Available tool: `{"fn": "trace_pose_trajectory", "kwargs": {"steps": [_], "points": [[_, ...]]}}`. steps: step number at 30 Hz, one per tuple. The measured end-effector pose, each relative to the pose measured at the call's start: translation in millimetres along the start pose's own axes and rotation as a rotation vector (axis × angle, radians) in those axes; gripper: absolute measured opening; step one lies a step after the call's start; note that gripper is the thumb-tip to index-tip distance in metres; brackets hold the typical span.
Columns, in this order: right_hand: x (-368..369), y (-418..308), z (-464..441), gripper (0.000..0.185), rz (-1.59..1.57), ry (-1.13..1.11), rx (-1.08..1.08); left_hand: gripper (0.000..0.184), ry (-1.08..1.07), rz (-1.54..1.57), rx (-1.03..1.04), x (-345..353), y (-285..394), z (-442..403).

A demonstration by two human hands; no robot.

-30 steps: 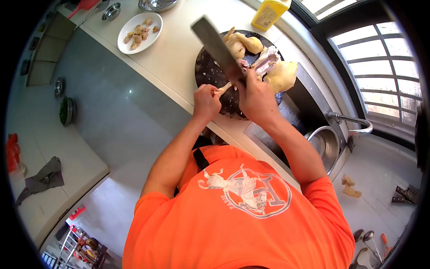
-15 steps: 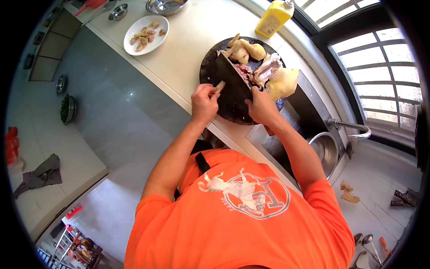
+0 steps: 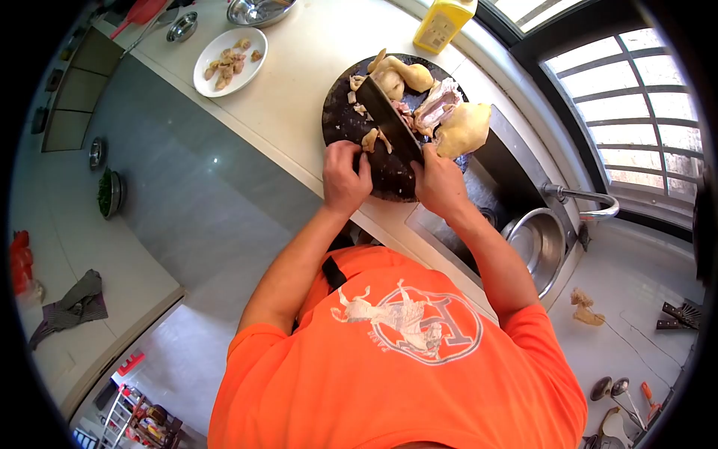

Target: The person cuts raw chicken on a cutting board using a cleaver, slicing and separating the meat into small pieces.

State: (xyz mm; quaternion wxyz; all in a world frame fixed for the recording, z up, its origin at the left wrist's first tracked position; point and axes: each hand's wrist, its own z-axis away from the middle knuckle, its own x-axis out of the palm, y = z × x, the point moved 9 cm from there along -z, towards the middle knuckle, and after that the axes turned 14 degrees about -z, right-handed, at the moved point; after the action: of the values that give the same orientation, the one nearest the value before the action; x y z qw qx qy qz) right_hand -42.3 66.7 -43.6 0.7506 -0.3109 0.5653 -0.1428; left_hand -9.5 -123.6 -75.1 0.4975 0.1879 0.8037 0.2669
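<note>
While the right grip [image 3: 441,178] wraps the cleaver [image 3: 389,120], upper centre of frame | left grip [image 3: 345,178]: half-curled beside chicken pieces [image 3: 369,140] on board [image 3: 387,178], hold unclear | advisable: tuck left grip clear of cleaver

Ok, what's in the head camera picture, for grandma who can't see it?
A person's right hand grips a cleaver over a dark round board of poultry, and the left hand is near small cut pieces. A white plate of meat pieces sits on the counter.
</note>
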Motion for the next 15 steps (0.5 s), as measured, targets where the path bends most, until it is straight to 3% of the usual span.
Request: {"fn": "trace_pose_trajectory", "kwargs": {"steps": [2,5,8,15], "points": [[0,5,2,0.022,0.001,0.017,0.012,0.023,-0.154,0.167,-0.473,22,-34,9],[-3,4,4,0.022,-0.040,0.020,-0.001,0.035,-0.137,0.014,-0.459,32,-42,-3],[-8,-4,1,0.023,-0.041,0.049,-0.035,0.040,-0.282,0.083,-0.549,50,-45,-1],[-14,-29,-19,0.023,-0.034,0.099,-0.152,0.032,-0.148,-0.115,-0.379,49,-15,-9]]}}
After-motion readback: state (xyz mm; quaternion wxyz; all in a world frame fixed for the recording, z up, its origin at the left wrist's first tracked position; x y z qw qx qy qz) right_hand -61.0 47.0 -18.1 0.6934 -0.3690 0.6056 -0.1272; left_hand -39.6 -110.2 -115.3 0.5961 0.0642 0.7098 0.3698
